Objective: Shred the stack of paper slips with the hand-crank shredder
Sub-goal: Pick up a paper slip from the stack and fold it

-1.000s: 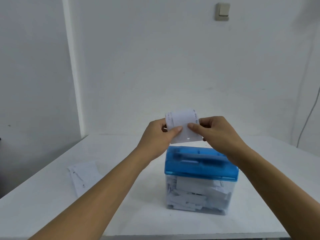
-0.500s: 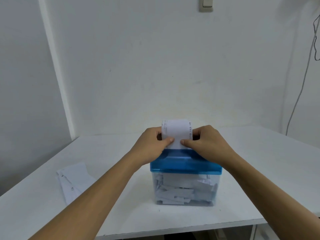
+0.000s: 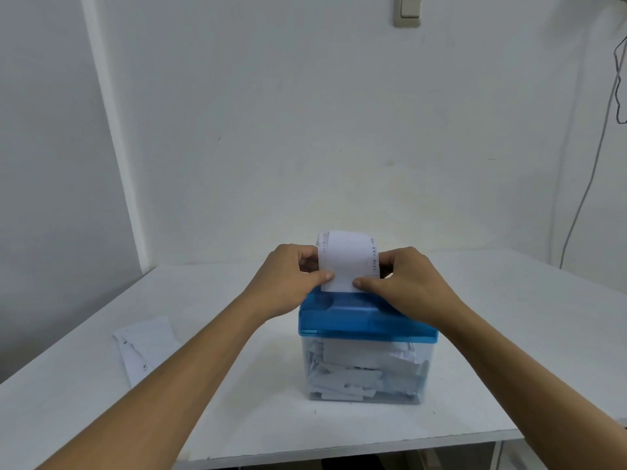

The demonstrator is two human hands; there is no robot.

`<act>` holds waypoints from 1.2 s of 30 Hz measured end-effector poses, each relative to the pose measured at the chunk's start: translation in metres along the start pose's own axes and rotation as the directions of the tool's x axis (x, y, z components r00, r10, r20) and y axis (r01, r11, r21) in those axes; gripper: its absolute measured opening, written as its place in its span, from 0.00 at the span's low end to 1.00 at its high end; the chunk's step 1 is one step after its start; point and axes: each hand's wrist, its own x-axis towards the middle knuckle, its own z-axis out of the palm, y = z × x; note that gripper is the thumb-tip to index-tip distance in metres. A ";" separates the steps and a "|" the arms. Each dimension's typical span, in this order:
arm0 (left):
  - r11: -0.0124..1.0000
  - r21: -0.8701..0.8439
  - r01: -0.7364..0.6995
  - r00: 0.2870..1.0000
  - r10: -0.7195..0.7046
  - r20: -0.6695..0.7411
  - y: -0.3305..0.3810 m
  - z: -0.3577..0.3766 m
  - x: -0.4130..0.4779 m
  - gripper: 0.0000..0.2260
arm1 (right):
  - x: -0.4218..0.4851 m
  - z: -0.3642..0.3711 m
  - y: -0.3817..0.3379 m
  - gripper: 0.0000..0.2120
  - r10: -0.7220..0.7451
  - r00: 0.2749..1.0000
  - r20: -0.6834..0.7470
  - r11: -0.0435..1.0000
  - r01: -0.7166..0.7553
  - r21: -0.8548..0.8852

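Observation:
A hand-crank shredder with a blue top and a clear bin full of white paper pieces stands on the white table. A white paper slip stands upright with its lower edge at the blue top. My left hand pinches the slip's left edge, thumb in front. My right hand pinches its right edge the same way. The crank is hidden from view. A stack of paper slips lies flat on the table to the left.
The table's front edge runs close below the shredder. A white wall stands behind, with a switch high up and a cable hanging at the right.
Both hands lowered the slip from above the shredder down onto its blue top. The view has also shifted, so the shredder sits lower and nearer the table's front edge.

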 end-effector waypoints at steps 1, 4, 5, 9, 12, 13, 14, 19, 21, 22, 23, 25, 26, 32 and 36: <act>1.000 0.005 0.001 1.000 -0.001 0.007 -0.001 0.000 0.000 0.15 | 0.000 0.000 0.000 0.13 0.003 1.000 0.000 1.000 -0.003 -0.003; 1.000 0.014 0.004 1.000 -0.005 0.030 -0.003 0.000 -0.001 0.12 | 0.001 0.000 0.002 0.12 0.024 1.000 0.000 1.000 -0.024 -0.016; 1.000 0.023 0.004 0.999 -0.005 0.042 -0.004 -0.001 -0.002 0.11 | 0.001 0.001 0.002 0.13 0.029 1.000 -0.001 0.999 -0.029 -0.015; 0.996 0.090 0.000 0.998 -0.005 0.056 -0.006 -0.001 -0.004 0.03 | -0.002 0.002 0.002 0.14 0.030 1.000 -0.007 1.000 -0.030 0.009; 0.986 0.162 -0.033 0.999 0.028 0.032 -0.002 -0.002 -0.003 0.02 | -0.003 -0.001 0.002 0.11 0.049 0.999 -0.021 0.999 -0.048 0.021; 0.985 0.172 -0.035 0.999 0.029 0.032 -0.001 -0.002 -0.003 0.02 | -0.003 -0.001 0.002 0.10 0.054 0.998 -0.026 0.998 -0.053 0.021; 0.984 0.173 -0.032 0.999 0.026 0.037 0.000 -0.003 -0.003 0.01 | -0.003 -0.001 0.002 0.10 0.059 0.998 -0.027 0.998 -0.058 0.021; 0.990 0.144 -0.001 0.994 -0.015 0.107 0.001 -0.009 -0.003 0.02 | -0.002 -0.002 0.001 0.14 0.081 0.997 -0.013 0.996 -0.080 0.032; 0.989 0.146 0.014 0.990 -0.034 0.136 0.001 -0.010 -0.003 0.02 | -0.003 -0.003 0.000 0.13 0.090 0.996 -0.005 0.995 -0.090 0.036; 0.989 0.150 0.019 0.990 -0.040 0.135 0.002 -0.010 -0.003 0.02 | -0.003 -0.002 0.000 0.12 0.091 0.996 -0.002 0.995 -0.091 0.035; 0.987 0.157 0.025 0.991 -0.045 0.124 0.001 -0.010 -0.002 0.01 | -0.003 -0.002 0.000 0.12 0.084 0.996 -0.001 0.996 -0.084 0.030; 0.984 0.175 0.034 0.993 -0.053 0.104 0.001 -0.008 0.000 0.02 | -0.004 0.000 -0.002 0.10 0.067 0.998 0.000 0.998 -0.067 0.007; 0.982 0.182 0.042 0.993 -0.061 0.104 0.002 -0.007 0.002 0.02 | -0.005 0.001 -0.003 0.09 0.065 0.998 -0.001 0.998 -0.065 -0.007; 0.970 0.229 0.079 0.974 -0.124 0.190 0.009 -0.011 0.003 0.04 | -0.004 0.000 -0.002 0.11 0.083 0.997 0.000 0.996 -0.083 -0.041; 0.991 0.059 0.118 0.981 -0.125 0.149 0.008 -0.002 -0.001 0.09 | -0.004 0.001 -0.002 0.13 0.080 0.997 -0.008 0.995 -0.080 -0.057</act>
